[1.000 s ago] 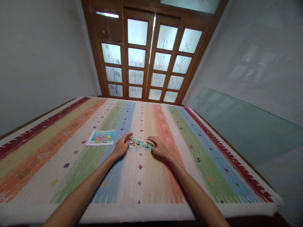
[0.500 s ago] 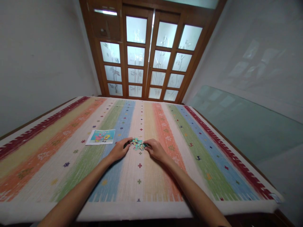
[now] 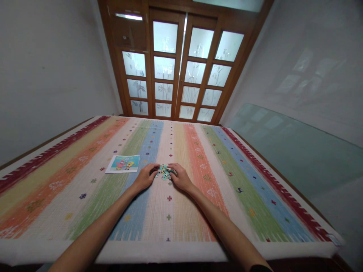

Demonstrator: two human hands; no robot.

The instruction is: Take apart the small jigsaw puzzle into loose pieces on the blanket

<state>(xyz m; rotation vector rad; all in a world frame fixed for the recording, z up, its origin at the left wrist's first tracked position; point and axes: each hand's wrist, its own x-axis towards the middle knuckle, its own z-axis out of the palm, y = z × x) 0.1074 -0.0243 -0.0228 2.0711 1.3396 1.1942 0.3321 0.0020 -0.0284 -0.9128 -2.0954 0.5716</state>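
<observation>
Jigsaw pieces (image 3: 163, 172), heaped on the striped cloth (image 3: 187, 211) right of a cartoon picture (image 3: 124, 164), are flanked by the left hand (image 3: 146, 176) and right hand (image 3: 180, 177), both half-curled; any grip cannot be told.

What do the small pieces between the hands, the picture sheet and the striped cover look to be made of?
Small pieces: probably printed cardboard, judging by their flat, multicoloured look; too small to rule out thin plastic.
Picture sheet: likely paper, thin and flat with a white margin; its gloss is unclear.
Striped cover: matte fabric, apparently woven, given its fine grid-like texture; fibre unclear.
</observation>
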